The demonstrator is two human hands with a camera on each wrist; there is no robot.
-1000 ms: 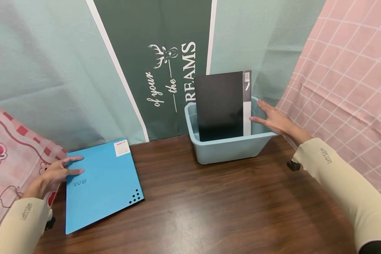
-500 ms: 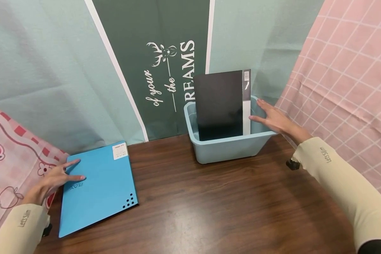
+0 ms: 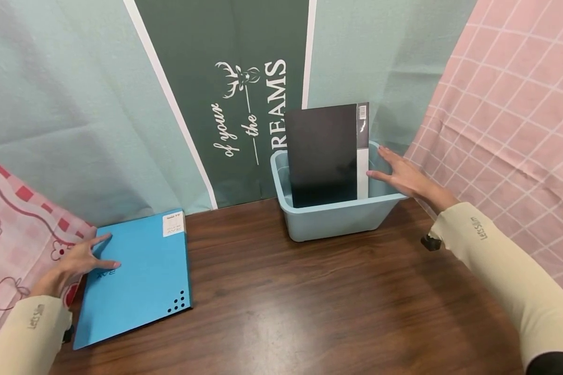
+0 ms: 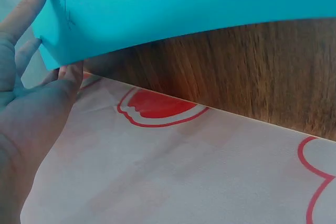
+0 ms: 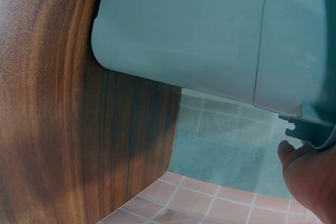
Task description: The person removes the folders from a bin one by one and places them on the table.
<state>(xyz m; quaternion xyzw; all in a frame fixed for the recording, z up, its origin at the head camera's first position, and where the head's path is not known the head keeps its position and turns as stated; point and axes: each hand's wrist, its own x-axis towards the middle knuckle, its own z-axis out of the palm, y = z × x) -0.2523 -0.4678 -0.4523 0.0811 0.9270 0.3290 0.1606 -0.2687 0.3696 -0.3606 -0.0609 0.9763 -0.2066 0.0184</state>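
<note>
- Two hands, both at work: the left hand (image 3: 81,261) grips the left edge of the blue folder (image 3: 138,281), thumb and one finger spread on the cover, other fingertips beneath.
- The right hand (image 3: 407,178) holds the right rim of the bin, thumb and forefinger reaching over the inside, other fingertips below the rim outside.
- Two folders, one blue and one black. The blue one is at the left of the counter (image 3: 262,284), smooth, thin and rectangular, with one white label (image 3: 173,223) and six round black dots (image 3: 182,298) at a corner.
- The black folder (image 3: 321,156) stands upright in the bin, glossy, with one pale strip (image 3: 363,174) and one barcode label (image 3: 363,112).
- One bin (image 3: 333,224), light blue, plastic-looking, rectangular with rounded corners.
- One counter, dark brown with streaked wood grain.
- Three cloths: a creased green one (image 3: 380,62) behind, a pink grid one (image 3: 511,130) at right, a fruit-printed one (image 3: 9,252) at left.
- Two cream sleeves (image 3: 497,271), soft fabric.
</note>
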